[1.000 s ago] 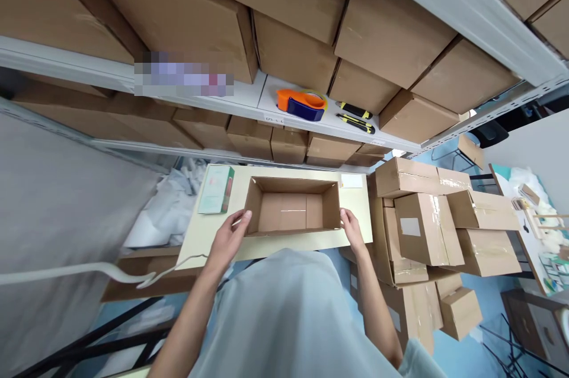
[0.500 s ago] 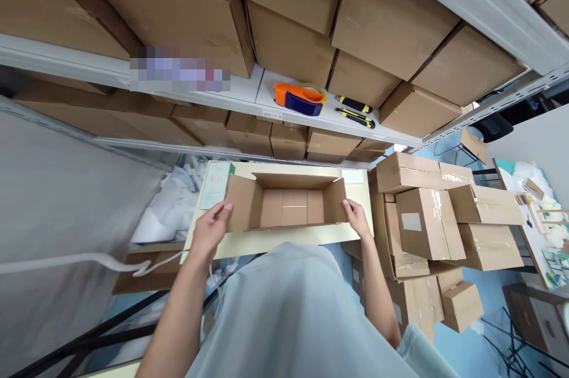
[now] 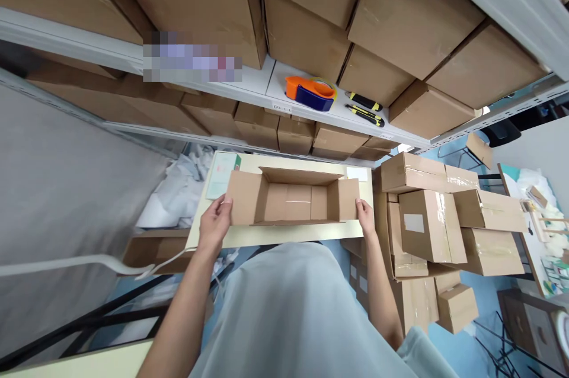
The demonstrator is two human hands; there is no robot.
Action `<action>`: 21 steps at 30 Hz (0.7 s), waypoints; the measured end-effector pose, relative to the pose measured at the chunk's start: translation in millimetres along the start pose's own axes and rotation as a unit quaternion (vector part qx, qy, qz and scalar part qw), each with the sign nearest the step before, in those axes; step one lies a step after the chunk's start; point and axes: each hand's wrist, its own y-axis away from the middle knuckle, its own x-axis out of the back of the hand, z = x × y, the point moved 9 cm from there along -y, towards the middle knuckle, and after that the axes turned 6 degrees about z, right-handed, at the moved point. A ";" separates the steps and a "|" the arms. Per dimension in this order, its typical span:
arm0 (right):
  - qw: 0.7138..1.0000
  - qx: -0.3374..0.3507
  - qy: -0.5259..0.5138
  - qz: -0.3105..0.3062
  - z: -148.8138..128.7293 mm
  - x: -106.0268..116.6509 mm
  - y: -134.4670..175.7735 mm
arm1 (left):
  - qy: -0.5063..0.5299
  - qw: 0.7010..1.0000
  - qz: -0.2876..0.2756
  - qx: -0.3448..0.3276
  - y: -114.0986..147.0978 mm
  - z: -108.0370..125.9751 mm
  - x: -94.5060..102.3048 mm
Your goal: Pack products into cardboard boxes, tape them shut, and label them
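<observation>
An open cardboard box [image 3: 297, 200] sits in front of me on a pale yellow table [image 3: 284, 237], its inside bare and its flaps up or folded outward. My left hand [image 3: 215, 221] pinches the edge of the left end flap, thumb on top and fingers beneath. At the other end, my right hand [image 3: 365, 216] grips the outer edge of the right end flap the same way. A white-and-green box [image 3: 223, 173] lies at the table's back left, just behind the left flap. Near the back right corner is a small white paper [image 3: 356, 173].
Above the table, a shelf [image 3: 278, 85] holds cartons, an orange and blue tape dispenser [image 3: 311, 93] and two utility knives [image 3: 364, 114]. Stacked cartons [image 3: 433, 224] crowd the right side. White wrapping material [image 3: 175, 191] and a white cable [image 3: 80, 262] are at left.
The right end flap has swung outward, and my right hand has moved right with it. My left hand stays on the left flap. The camera view has shifted slightly.
</observation>
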 end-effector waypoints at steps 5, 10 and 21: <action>0.992 0.070 0.039 0.093 -47.1 20.1 16.8 | 0.035 0.997 -0.010 -0.072 16.5 27.9 8.8; 0.981 0.161 0.059 0.086 -107.0 3.2 43.5 | 0.042 0.993 0.029 -0.108 26.3 40.2 35.0; 0.971 0.216 0.070 -0.068 -186.5 -118.1 81.8 | 0.102 0.989 0.015 -0.108 50.2 30.2 72.3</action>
